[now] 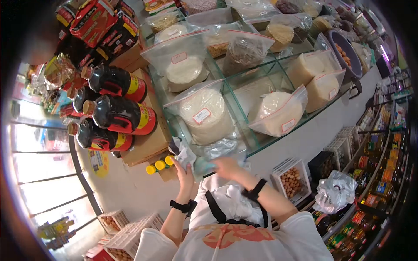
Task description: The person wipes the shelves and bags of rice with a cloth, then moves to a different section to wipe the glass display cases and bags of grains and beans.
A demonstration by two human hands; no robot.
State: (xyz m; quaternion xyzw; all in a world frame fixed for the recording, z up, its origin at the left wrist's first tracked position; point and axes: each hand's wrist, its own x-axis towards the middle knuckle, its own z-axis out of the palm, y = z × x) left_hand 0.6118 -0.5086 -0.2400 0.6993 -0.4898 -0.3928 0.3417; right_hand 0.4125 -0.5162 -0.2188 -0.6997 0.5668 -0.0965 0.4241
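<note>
Crumpled plastic bag [183, 150] is at the near edge of the glass bins [235, 111], between your hands. Left hand [185, 172] and right hand [226, 167] both grip it. White powder bag [207, 115] is just beyond, dark bottles [122, 115] to the left.

I am looking into a grocery shop: sealed bags of white grain [204, 115] with price labels fill glass-walled bins [237, 111], and dark sauce bottles [122, 115] lie stacked on cartons [148, 143]. Shelves of bottled goods [383, 174] line an aisle beside white crates [291, 180] of round brown produce.
</note>
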